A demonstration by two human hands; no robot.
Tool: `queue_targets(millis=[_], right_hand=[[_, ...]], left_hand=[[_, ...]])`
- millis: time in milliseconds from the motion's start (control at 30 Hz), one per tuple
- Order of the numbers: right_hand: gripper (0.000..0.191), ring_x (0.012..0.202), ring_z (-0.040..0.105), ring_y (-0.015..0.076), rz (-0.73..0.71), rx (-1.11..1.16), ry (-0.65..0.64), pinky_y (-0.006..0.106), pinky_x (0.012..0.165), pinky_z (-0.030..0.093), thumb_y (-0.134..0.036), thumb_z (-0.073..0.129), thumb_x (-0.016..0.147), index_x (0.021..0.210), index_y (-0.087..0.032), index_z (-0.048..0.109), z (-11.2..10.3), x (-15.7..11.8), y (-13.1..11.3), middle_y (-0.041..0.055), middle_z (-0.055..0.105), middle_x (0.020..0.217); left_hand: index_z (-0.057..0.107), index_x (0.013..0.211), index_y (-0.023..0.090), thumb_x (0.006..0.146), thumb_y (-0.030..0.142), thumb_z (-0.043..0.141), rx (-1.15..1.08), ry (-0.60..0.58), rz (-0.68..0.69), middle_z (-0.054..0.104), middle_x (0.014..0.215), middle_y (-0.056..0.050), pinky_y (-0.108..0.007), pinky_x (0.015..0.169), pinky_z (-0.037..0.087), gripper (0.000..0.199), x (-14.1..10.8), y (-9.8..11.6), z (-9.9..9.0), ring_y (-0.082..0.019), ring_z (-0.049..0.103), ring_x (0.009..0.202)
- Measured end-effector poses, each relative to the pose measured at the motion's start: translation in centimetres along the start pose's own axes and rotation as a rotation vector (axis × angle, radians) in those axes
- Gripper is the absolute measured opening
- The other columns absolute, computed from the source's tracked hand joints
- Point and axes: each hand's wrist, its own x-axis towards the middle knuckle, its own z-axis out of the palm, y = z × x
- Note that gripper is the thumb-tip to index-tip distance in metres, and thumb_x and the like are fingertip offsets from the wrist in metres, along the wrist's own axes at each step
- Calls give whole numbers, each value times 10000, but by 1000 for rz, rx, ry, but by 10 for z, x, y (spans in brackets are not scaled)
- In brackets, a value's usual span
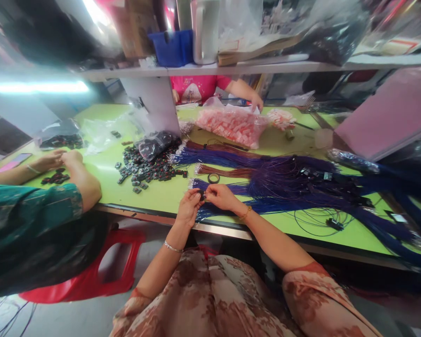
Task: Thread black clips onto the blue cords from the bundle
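On the pink shirt (pixel 198 89) of the person across the table (pixel 107 175) there is a print, but I cannot read any letters in it. Small white labels (pixel 327 176) lie among the wires at your right; their writing is too small to read.

The fingers of your left hand (pixel 188 209) are closed in a pinch and hold a small black part (pixel 201 194), just above the near edge of the table. The thumb and forefinger of your right hand (pixel 222 197) come together at the right side of this part; I cannot tell what thin thing, if any, is between them.

The table has a smooth, yellow-green, slightly shiny top. To the left of your hands lies a loose pile of black pieces (pixel 150 171), hard-looking and box-shaped, with some red spots. A dark, crinkled plastic bag (pixel 157 145) rests at its back. Just beyond your hands is a flat black ring (pixel 214 178). Thin blue and purple wires (pixel 280 180) stretch in thick bundles to the right, with white tips at their left ends, and a brown bundle (pixel 224 171) lies between them. Farther back, a clear plastic bag (pixel 231 125) is full of small pink blocks.
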Motion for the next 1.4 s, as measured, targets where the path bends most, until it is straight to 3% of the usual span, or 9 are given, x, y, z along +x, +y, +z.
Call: queue_targets(millis=[167, 300, 533, 767, 1100, 1267, 1400], right_hand=[[206, 526, 362, 73, 31, 152, -7, 197, 520, 270, -289, 511, 765, 616, -154, 555, 6, 2, 7, -48, 482, 551], [235, 521, 374, 79, 98, 232, -24, 202, 516, 279, -311, 491, 779, 619, -153, 561, 4, 4, 6, -47, 474, 535], [208, 524, 367, 79, 5, 17, -12, 211, 525, 250, -279, 499, 806, 647, -158, 558, -2, 1, -1, -37, 502, 567], [168, 688, 486, 136, -189, -341, -15, 239, 631, 304, -240, 470, 849, 765, -153, 587, -4, -5, -10, 54, 604, 767], [160, 695, 520, 154, -133, -489, -37, 259, 615, 297, -228, 470, 855, 825, -147, 604, 3, -10, -14, 67, 637, 792], [195, 700, 547, 136, -135, -379, -66, 232, 627, 334, -245, 455, 880, 828, -174, 629, -24, 10, -7, 35, 665, 810], [218, 775, 583, 161, 103, -479, 68, 240, 667, 370, -257, 467, 877, 898, -175, 668, -57, 44, 25, 59, 686, 891]], left_hand=[[584, 876, 154, 612, 247, 804, 72, 54, 85, 639, 732, 6, -232, 648, 492, 355, 0, -1, 4, -85, 589, 638], [569, 868, 167, 622, 233, 790, 29, 44, 74, 658, 786, -8, -282, 734, 515, 337, 0, 0, 6, -112, 621, 719], [574, 882, 176, 629, 199, 772, -25, 12, -10, 639, 798, 10, -308, 803, 512, 322, 1, 1, 1, -107, 621, 757], [619, 885, 165, 612, 211, 782, 40, 42, -11, 647, 804, -12, -281, 757, 498, 321, 0, -2, 4, -115, 609, 749], [576, 866, 167, 614, 220, 768, 88, 138, 6, 630, 740, 10, -235, 696, 483, 321, -6, -7, 12, -84, 597, 674], [572, 866, 167, 660, 210, 741, 20, 91, 36, 641, 776, -2, -320, 803, 513, 270, -5, -5, 19, -113, 635, 743], [565, 870, 151, 688, 191, 720, -34, 35, 7, 655, 796, -26, -400, 893, 497, 242, 2, -8, 19, -145, 656, 794]])
